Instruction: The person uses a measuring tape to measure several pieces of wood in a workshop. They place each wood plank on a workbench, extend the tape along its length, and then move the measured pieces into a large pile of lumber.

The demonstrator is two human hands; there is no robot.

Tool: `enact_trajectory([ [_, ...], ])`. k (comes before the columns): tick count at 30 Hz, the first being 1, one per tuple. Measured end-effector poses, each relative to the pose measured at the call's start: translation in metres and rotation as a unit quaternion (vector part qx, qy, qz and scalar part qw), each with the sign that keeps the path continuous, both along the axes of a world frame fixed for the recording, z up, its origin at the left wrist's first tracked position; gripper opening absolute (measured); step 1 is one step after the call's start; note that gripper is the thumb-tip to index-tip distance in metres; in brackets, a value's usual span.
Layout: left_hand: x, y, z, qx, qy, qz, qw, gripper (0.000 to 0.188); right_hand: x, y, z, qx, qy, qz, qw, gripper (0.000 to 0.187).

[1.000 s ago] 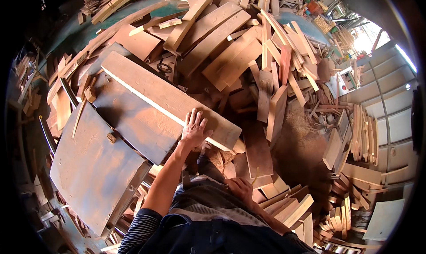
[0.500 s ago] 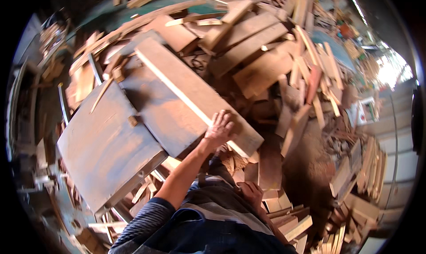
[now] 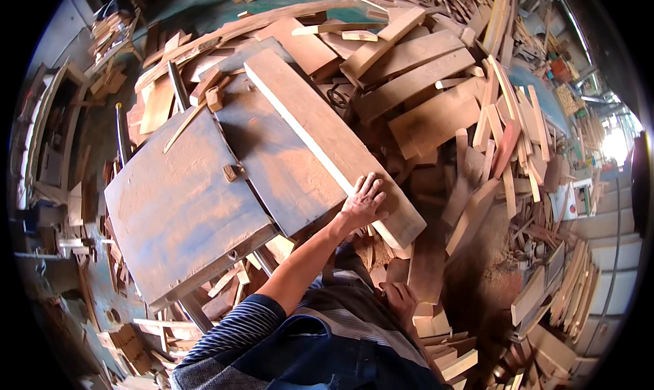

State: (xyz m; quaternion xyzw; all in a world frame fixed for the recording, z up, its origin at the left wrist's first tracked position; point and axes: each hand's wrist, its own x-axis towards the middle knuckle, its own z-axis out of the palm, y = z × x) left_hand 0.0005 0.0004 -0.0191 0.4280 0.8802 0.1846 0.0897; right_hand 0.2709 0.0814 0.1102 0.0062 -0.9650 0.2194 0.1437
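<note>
A long, thick wooden plank (image 3: 310, 117) lies slantwise along the right side of a dusty metal machine table (image 3: 184, 206). Its near end juts past the table toward my body. On top of that near end rests my left hand (image 3: 364, 203), palm down, fingers spread over the wood. My right hand (image 3: 399, 300) is low by my waist, its fingers curled in. What it holds, if anything, is hidden. A small wood block (image 3: 231, 173) sits by the gap in the table, and a thin strip (image 3: 184, 129) lies near the far edge.
Boards (image 3: 415, 70) are heaped beyond and to the right of the table. A reddish offcut (image 3: 505, 148) leans in that heap. Sawdust (image 3: 487, 267) covers the ground at right. More stacked strips (image 3: 575, 284) stand by the right wall. Offcuts (image 3: 443, 356) lie beside my right arm.
The whole view has shifted, so the table, plank and hands appear farther right and slightly lower. My left hand stays on the plank's near end, and my right hand remains curled by my waist.
</note>
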Motion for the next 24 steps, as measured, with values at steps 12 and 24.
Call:
enact_trajectory([
  [12,-0.002,0.001,-0.015,0.067,0.036,0.007,0.997,0.067,0.000,0.000,-0.018,-0.016,0.005,-0.034,0.999,0.013],
  [24,0.000,0.003,-0.011,0.037,0.031,-0.002,0.999,0.070,-0.002,-0.003,-0.001,-0.041,-0.003,-0.022,0.999,0.018],
])
